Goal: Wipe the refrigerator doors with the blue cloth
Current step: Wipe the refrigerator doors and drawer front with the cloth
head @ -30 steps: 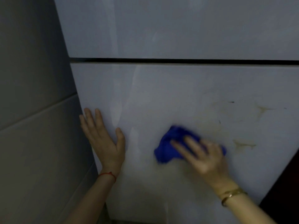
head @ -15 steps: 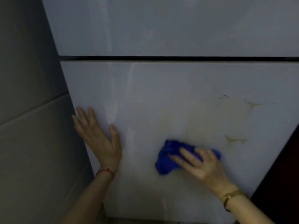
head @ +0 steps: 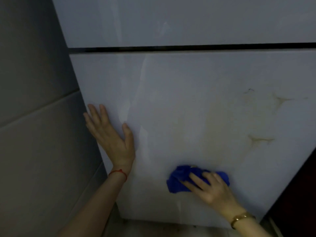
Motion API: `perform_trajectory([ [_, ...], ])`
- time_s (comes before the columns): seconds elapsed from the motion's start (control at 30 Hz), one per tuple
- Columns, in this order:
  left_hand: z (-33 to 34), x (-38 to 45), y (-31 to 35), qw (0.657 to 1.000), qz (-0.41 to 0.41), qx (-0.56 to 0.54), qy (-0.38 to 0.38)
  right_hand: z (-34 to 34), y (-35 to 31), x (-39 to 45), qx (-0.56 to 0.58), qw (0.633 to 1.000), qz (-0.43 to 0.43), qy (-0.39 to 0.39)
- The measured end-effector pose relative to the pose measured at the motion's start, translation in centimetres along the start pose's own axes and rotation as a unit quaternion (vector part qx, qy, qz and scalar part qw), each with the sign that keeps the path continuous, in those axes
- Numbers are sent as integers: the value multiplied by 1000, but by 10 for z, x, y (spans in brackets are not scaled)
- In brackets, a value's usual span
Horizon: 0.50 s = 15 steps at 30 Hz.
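The single head camera is looking forward and down from close range, facing the lower door (head: 188,103) squarely; the upper door (head: 171,19) is crossing the top, the wall (head: 34,117) filling the left.

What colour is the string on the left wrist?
Red; the string shows in the head view.
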<state>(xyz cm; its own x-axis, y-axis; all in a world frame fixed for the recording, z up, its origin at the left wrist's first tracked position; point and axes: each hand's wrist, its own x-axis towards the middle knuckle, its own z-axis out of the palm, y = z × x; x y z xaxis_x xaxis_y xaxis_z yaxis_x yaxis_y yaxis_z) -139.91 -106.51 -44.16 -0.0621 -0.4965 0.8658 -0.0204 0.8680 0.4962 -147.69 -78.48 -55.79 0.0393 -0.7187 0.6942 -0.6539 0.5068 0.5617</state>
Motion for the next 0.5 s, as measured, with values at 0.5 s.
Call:
perform_trajectory([
  [0.5,-3,0,4,1000,-8,4,-12,0,-7,26,14,999,6,29],
])
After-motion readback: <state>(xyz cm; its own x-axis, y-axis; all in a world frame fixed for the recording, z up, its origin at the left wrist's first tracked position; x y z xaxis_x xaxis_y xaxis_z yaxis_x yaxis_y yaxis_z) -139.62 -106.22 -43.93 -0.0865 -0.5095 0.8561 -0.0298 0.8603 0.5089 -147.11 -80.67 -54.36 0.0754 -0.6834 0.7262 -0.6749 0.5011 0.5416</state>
